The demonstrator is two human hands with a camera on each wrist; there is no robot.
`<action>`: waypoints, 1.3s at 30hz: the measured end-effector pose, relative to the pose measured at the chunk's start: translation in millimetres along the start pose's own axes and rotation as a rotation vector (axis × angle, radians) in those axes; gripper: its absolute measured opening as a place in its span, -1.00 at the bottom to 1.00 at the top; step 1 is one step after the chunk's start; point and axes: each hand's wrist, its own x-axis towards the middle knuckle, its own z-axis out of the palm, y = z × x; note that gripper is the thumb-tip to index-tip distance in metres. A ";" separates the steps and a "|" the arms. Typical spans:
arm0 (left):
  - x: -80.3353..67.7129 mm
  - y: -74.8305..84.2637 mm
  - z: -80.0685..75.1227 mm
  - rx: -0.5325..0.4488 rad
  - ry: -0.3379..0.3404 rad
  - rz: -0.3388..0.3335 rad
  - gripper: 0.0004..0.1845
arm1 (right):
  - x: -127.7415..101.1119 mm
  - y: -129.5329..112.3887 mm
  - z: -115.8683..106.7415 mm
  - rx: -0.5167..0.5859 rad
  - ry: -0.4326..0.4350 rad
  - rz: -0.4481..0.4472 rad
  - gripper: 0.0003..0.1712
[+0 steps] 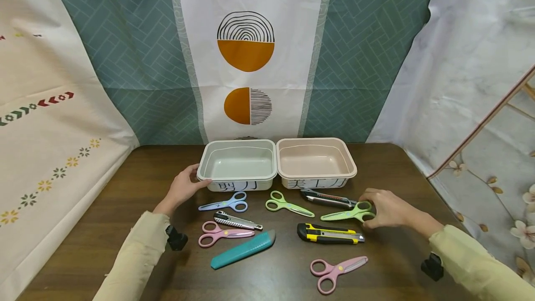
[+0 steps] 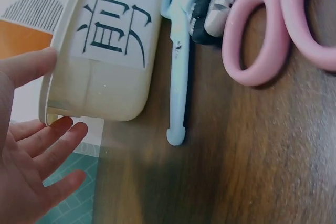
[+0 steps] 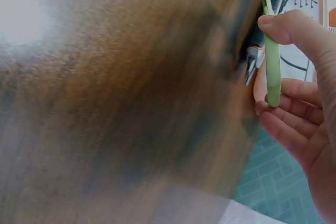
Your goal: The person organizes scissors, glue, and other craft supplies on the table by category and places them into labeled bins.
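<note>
**Right hand on green scissors, left at the white bin**

Your right hand (image 1: 386, 208) pinches the handle loops of the light-green plastic scissors (image 1: 348, 213), thumb and fingertips closed round them; the pair lies on the dark wood-grain table (image 1: 104, 226), in front of the pink rectangular bin (image 1: 316, 161) and just beside a grey utility knife (image 1: 328, 198). Your left hand (image 1: 183, 188) is relaxed, fingers straight, thumb touching the rim of the glossy white bin (image 1: 237, 165). Blue scissors (image 1: 225, 204) lie just before that bin.
</note>
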 end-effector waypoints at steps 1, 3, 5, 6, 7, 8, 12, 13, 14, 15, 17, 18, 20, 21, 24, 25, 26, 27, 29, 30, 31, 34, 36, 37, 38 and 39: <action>0.5 0.1 -0.1 -0.016 -0.003 -0.002 -0.30 | 0.8 0.0 -1.0 -0.005 -0.001 -0.005 -0.46; 1.2 0.1 -0.2 -0.040 -0.007 -0.011 -0.30 | 2.4 -0.9 -2.7 -0.015 -0.007 -0.010 -0.46; 1.8 -0.1 -0.2 -0.055 -0.009 -0.017 -0.30 | 4.1 -2.0 -3.9 -0.028 -0.015 -0.010 -0.46; 2.1 -0.2 -0.2 -0.059 -0.011 -0.019 -0.30 | 5.1 -2.9 -4.7 -0.037 -0.018 -0.005 -0.46; 2.3 -0.2 -0.1 -0.062 -0.014 -0.022 -0.30 | 6.1 -3.6 -5.4 -0.041 -0.021 -0.001 -0.47; 2.5 -0.3 -0.1 -0.067 -0.015 -0.024 -0.29 | 7.3 -4.1 -5.8 -0.046 -0.019 -0.001 -0.47; 3.4 -0.4 0.4 -0.078 -0.020 -0.030 -0.29 | 12.0 -6.9 -9.2 -0.036 0.009 0.002 -0.50; 3.6 -0.3 0.6 -0.079 -0.021 -0.029 -0.29 | 13.2 -7.7 -10.4 -0.031 0.022 0.001 -0.50; 3.8 -0.2 0.7 -0.079 -0.022 -0.027 -0.29 | 14.7 -8.8 -11.7 -0.026 0.034 -0.001 -0.50; 3.9 -0.1 0.9 -0.080 -0.023 -0.027 -0.29 | 16.1 -10.3 -13.2 -0.021 0.041 0.001 -0.50; 4.3 0.1 1.2 -0.082 -0.022 -0.027 -0.29 | 19.4 -13.1 -16.6 -0.017 0.054 -0.002 -0.49; 4.5 0.2 1.5 -0.084 -0.023 -0.026 -0.29 | 21.4 -14.6 -18.3 -0.013 0.058 -0.005 -0.49; 4.7 0.1 1.7 -0.084 -0.023 -0.029 -0.30 | 25.6 -17.5 -21.6 -0.002 0.067 -0.015 -0.49; 4.9 0.1 1.9 -0.088 -0.021 -0.031 -0.30 | 27.9 -18.7 -23.0 0.001 0.072 -0.022 -0.49; 5.5 0.2 3.0 -0.090 -0.020 -0.028 -0.30 | 35.5 -22.8 -26.7 0.009 0.090 -0.048 -0.48; 5.8 0.2 3.4 -0.091 -0.020 -0.028 -0.30 | 38.4 -24.3 -27.8 0.008 0.097 -0.055 -0.48; 6.1 0.4 3.8 -0.097 -0.020 -0.030 -0.30 | 41.4 -26.1 -28.9 0.006 0.104 -0.063 -0.48; 6.2 0.6 4.1 -0.101 -0.020 -0.032 -0.30 | 44.5 -28.1 -30.2 0.006 0.107 -0.070 -0.48; 6.5 1.0 4.5 -0.102 -0.022 -0.031 -0.30 | 50.6 -32.2 -32.8 0.007 0.112 -0.079 -0.48; 6.6 1.2 4.7 -0.105 -0.023 -0.030 -0.30 | 53.6 -34.6 -34.4 0.009 0.116 -0.082 -0.49; 6.9 1.3 5.0 -0.110 -0.024 -0.032 -0.30 | 56.4 -36.9 -35.9 0.013 0.117 -0.080 -0.49; 7.3 1.6 6.0 -0.110 -0.026 -0.025 -0.30 | 64.9 -43.7 -39.1 0.015 0.115 -0.084 -0.50; 7.3 1.4 6.6 -0.117 -0.023 -0.027 -0.30 | 71.1 -48.0 -39.6 0.016 0.111 -0.091 -0.50; 7.2 1.1 6.9 -0.118 -0.021 -0.029 -0.30 | 74.2 -50.2 -39.3 0.017 0.107 -0.095 -0.49; 7.0 0.7 7.2 -0.117 -0.019 -0.029 -0.30 | 77.5 -52.3 -38.7 0.015 0.103 -0.100 -0.48; 6.9 0.4 7.4 -0.117 -0.017 -0.029 -0.30 | 80.7 -54.4 -37.8 0.016 0.101 -0.106 -0.47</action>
